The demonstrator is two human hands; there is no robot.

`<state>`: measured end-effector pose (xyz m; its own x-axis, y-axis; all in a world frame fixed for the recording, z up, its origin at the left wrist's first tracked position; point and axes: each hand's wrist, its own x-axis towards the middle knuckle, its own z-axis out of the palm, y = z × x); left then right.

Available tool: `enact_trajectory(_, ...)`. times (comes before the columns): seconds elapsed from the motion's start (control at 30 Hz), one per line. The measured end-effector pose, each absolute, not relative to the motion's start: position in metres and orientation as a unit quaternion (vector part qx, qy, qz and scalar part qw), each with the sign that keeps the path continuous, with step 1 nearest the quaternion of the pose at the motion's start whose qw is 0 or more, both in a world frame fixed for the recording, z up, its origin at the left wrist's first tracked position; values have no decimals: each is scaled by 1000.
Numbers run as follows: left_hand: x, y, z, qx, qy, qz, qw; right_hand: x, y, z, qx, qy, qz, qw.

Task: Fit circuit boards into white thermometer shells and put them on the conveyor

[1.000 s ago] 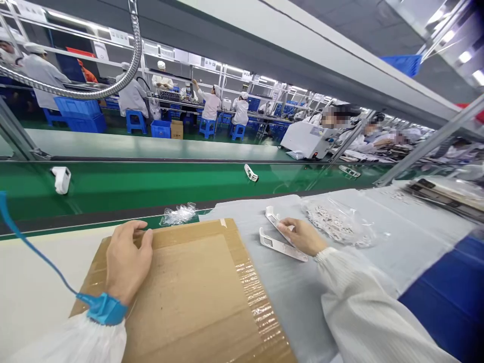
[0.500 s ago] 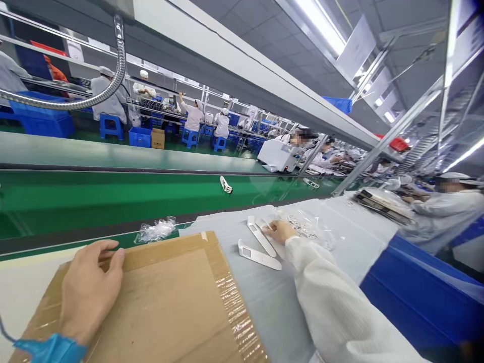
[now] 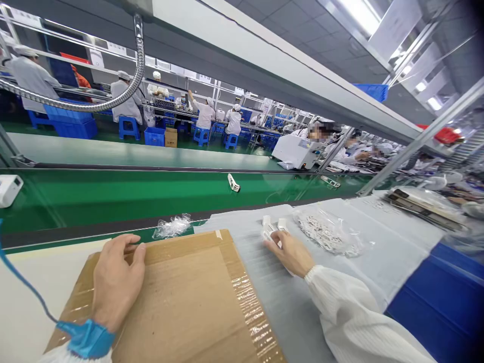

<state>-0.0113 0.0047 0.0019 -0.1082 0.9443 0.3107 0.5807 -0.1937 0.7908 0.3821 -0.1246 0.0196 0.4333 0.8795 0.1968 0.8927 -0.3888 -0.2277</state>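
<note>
My left hand (image 3: 119,277) rests on the brown cardboard (image 3: 189,302), its fingers loosely curved, thumb apart, holding nothing. A blue band with a cord circles that wrist. On the grey-white sheet, my right hand (image 3: 293,252) has its thumb and fingers closed around a long white plastic part, mostly hidden beneath the hand. The upper ends of two such parts show beyond the fingers: one white end (image 3: 266,222) on the left, another white end (image 3: 282,225) on the right. Just right of this hand lies a clear plastic bag (image 3: 328,232) of small white pieces.
Crumpled clear plastic (image 3: 173,227) lies behind the cardboard. Across the back runs a green belt (image 3: 113,196) carrying a white part (image 3: 233,182). A blue bin (image 3: 434,297) stands at the right. A metal hose (image 3: 140,55) hangs at upper left; co-workers sit farther off.
My right hand has come back from the bag's edge onto the white parts, which now stand side by side partly under it. My left hand stays on the cardboard. The view has swung left.
</note>
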Motion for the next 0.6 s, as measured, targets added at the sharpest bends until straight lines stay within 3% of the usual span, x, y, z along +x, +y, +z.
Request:
enact_trajectory(0.37, -9, 6, -4, 615, 576, 489, 225, 387, 14, 52, -807, -558, -34, 190)
enact_trajectory(0.6, -6, 3, -6, 607, 557, 517, 232, 382, 123, 39, -837, -485, -46, 248)
